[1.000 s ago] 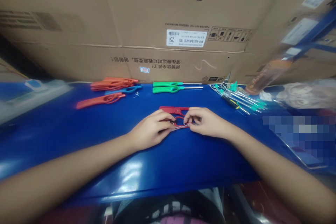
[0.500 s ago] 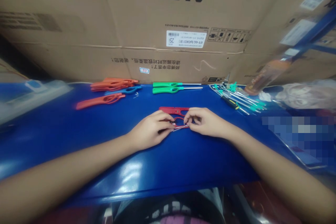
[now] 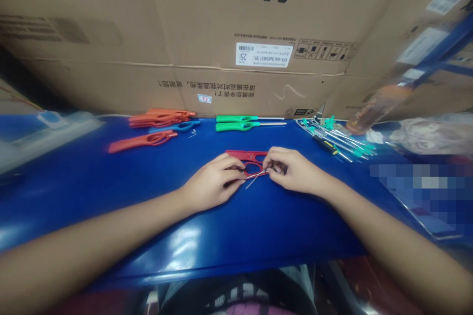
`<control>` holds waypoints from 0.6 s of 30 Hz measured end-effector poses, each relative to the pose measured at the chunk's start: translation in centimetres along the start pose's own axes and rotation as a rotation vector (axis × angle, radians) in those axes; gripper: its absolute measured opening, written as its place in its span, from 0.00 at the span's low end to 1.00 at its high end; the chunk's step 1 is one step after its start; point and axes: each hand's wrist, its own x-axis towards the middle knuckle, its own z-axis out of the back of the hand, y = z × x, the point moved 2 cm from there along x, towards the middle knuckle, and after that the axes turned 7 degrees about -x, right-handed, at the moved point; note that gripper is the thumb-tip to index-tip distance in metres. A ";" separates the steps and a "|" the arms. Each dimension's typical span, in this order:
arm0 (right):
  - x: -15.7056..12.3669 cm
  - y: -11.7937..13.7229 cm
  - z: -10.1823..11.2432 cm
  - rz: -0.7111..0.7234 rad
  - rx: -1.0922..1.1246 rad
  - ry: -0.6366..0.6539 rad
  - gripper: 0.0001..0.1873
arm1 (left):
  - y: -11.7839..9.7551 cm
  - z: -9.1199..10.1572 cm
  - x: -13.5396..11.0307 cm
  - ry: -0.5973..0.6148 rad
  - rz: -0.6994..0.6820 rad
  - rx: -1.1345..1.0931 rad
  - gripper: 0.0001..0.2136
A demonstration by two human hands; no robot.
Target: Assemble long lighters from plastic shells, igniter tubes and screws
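Observation:
A red plastic handle shell lies flat on the blue table in front of me. My left hand rests on its left end, fingers curled and pressing it down. My right hand is at its right end, with thumb and forefinger pinched on a thin metal wire that slants down and left from the fingertips, over the shell's loop.
Orange handles, a blue one and another orange one lie at the back left. Two green handles sit behind the red shell. Metal rods with green tips lie back right, a clear bag beyond. Cardboard boxes wall the back.
My right hand has shifted slightly up and the wire now sticks out down-left from its fingertips. My left hand has stayed on the shell.

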 end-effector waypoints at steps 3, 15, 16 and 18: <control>-0.2 0.0 0.2 0.089 -0.104 0.016 0.08 | 0.1 0.0 -0.1 -0.016 0.012 0.008 0.08; -0.9 0.3 0.5 0.325 -0.554 0.096 0.13 | 0.3 -0.1 0.1 -0.026 0.036 0.001 0.07; -0.9 0.4 0.5 0.351 -0.579 0.104 0.14 | 0.3 -0.1 0.1 -0.021 0.035 0.003 0.07; -1.0 0.4 0.4 0.385 -0.613 0.105 0.14 | 0.3 -0.1 0.1 -0.016 0.039 0.007 0.07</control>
